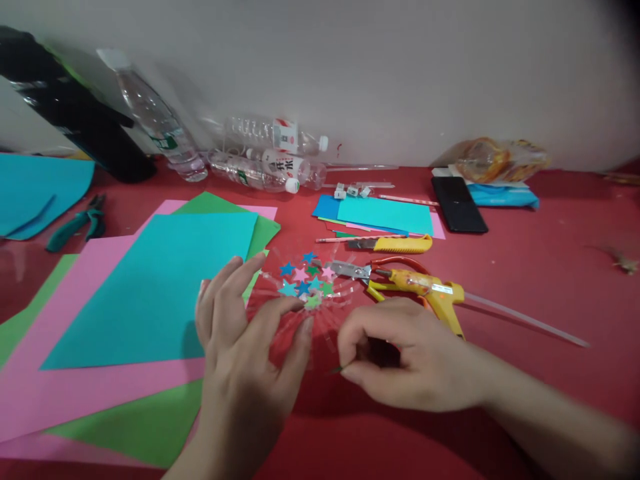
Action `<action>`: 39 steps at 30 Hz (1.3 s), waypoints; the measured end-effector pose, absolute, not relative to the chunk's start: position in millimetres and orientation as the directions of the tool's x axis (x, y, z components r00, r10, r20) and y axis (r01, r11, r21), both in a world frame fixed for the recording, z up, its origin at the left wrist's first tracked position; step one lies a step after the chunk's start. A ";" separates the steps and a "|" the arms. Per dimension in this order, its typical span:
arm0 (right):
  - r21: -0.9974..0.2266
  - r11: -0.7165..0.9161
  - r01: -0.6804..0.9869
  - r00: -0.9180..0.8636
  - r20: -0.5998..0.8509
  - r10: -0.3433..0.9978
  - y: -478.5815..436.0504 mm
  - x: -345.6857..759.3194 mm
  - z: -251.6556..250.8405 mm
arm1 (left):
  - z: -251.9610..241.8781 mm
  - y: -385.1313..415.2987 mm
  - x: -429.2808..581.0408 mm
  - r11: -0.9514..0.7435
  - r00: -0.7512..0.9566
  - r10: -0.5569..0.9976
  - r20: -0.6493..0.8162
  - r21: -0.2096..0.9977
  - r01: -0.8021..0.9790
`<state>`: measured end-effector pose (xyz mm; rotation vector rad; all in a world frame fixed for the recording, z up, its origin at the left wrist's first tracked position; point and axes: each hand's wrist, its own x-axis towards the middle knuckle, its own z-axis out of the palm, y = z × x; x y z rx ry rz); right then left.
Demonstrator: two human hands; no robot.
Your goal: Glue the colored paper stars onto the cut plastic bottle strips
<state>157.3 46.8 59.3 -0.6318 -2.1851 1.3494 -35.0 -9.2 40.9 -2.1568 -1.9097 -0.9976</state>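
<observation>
My left hand (pixel 245 340) is open, fingers spread, at the near left side of a clear plastic piece (pixel 343 290) cut into thin strips fanning outward. Several small paper stars in blue, pink and green cover its middle. The left index fingertip is beside a light green star (pixel 313 302) at the near edge of the cluster; I cannot tell whether they touch. To the right, my right hand (pixel 407 353) is closed in a pinch. A small dark green piece (pixel 336 370) sticks out from between thumb and index finger, its shape mostly hidden.
Coloured paper sheets (pixel 150 287) lie at left, near teal pliers (pixel 75 223). Beyond the right hand are a yellow glue gun (pixel 430 287), red-handled pliers (pixel 353 269), a yellow cutter (pixel 403 245) and a phone (pixel 459 205). Plastic bottles (pixel 250 173) line the wall.
</observation>
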 end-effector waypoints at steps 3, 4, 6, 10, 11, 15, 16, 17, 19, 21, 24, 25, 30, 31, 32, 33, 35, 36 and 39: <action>-0.866 0.474 0.161 -0.745 0.208 0.634 48.1 155.3 65.7 | 39.8 -9.7 -36.8 -0.231 0.014 0.861 0.508 0.366 0.902; -0.846 0.503 0.177 -0.729 0.231 0.644 48.4 154.2 67.6 | 39.2 -9.9 -37.8 -0.237 0.017 0.866 0.499 0.382 0.893; -0.798 0.564 0.211 -0.703 0.277 0.655 48.5 151.8 70.3 | 37.9 -10.1 -40.2 -0.252 0.023 0.883 0.469 0.432 0.866; -0.706 0.647 0.287 -0.702 0.304 0.644 48.2 148.2 68.9 | 37.3 -10.7 -42.9 -0.251 0.025 0.916 0.401 0.523 0.815; -0.697 0.652 0.298 -0.704 0.301 0.644 48.2 147.7 67.4 | 37.7 -10.9 -42.9 -0.253 0.025 0.916 0.399 0.529 0.810; -0.727 0.623 0.290 -0.696 0.287 0.658 47.9 147.0 60.5 | 39.5 -11.6 -41.3 -0.269 0.029 0.912 0.409 0.542 0.796; -0.741 0.612 0.277 -0.694 0.286 0.660 47.6 146.8 59.3 | 39.7 -11.7 -40.9 -0.272 0.028 0.911 0.412 0.546 0.792; -0.755 0.601 0.262 -0.693 0.287 0.662 47.1 146.7 58.4 | 39.7 -11.6 -40.7 -0.271 0.025 0.911 0.413 0.551 0.789; -0.781 0.580 0.234 -0.690 0.286 0.664 46.0 146.0 57.6 | 39.5 -11.2 -40.9 -0.274 0.020 0.907 0.421 0.552 0.787; -0.799 0.559 0.221 -0.684 0.281 0.673 44.9 145.0 58.2 | 38.8 -10.6 -41.6 -0.276 0.020 0.904 0.428 0.546 0.791; -0.834 0.505 0.222 -0.665 0.249 0.704 43.9 143.0 59.8 | 37.6 -9.8 -42.7 -0.274 0.013 0.898 0.439 0.538 0.797; -0.848 0.481 0.221 -0.656 0.236 0.717 43.7 142.5 60.3 | 37.1 -9.6 -42.9 -0.270 0.008 0.898 0.439 0.537 0.799; -0.863 0.457 0.214 -0.629 0.236 0.741 42.5 142.2 60.2 | 35.8 -9.0 -42.6 -0.272 0.012 0.901 0.434 0.542 0.795; -0.855 0.470 0.220 -0.624 0.247 0.741 42.3 142.6 59.7 | 35.9 -8.9 -42.2 -0.274 0.013 0.900 0.436 0.542 0.795; -0.847 0.482 0.226 -0.619 0.257 0.742 42.2 143.0 59.2 | 36.1 -8.8 -41.8 -0.274 0.011 0.899 0.438 0.542 0.794; -0.840 0.490 0.232 -0.611 0.266 0.745 42.2 143.4 58.7 | 36.2 -8.6 -41.5 -0.279 0.009 0.895 0.446 0.543 0.792; -0.838 0.493 0.235 -0.598 0.276 0.753 42.3 143.8 58.1 | 36.0 -7.9 -41.8 -0.287 0.000 0.884 0.467 0.545 0.787; -0.840 0.491 0.231 -0.595 0.277 0.754 42.4 143.9 58.2 | 35.8 -7.4 -42.6 -0.286 -0.007 0.883 0.469 0.550 0.785; -0.846 0.483 0.225 -0.607 0.266 0.749 42.1 144.1 60.0 | 35.1 -4.5 -47.9 -0.256 -0.012 0.913 0.408 0.594 0.763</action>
